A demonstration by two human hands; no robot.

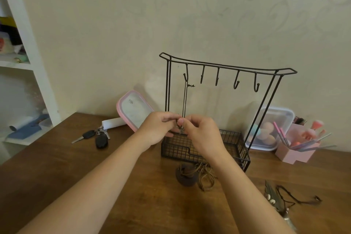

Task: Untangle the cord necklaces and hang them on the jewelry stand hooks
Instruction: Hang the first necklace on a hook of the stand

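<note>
Head view: the left hand [158, 129] and right hand [202, 135] are closed together, both pinched on the lower end of a cord necklace [184, 100], which is hung from the leftmost hook [185, 76] of the stand [228, 67]. The cord is best steadied gently, then released without being lifted off the hook. A tangle [197, 175] is seen at 6 o'clock of the stand, and a dark necklace [296, 198] at 4 o'clock.

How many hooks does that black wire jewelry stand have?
5, all hanging in a row under the jewelry stand top bar. The leftmost hook carries a cord necklace; the other four to its right are bare. None seem hidden.
</note>
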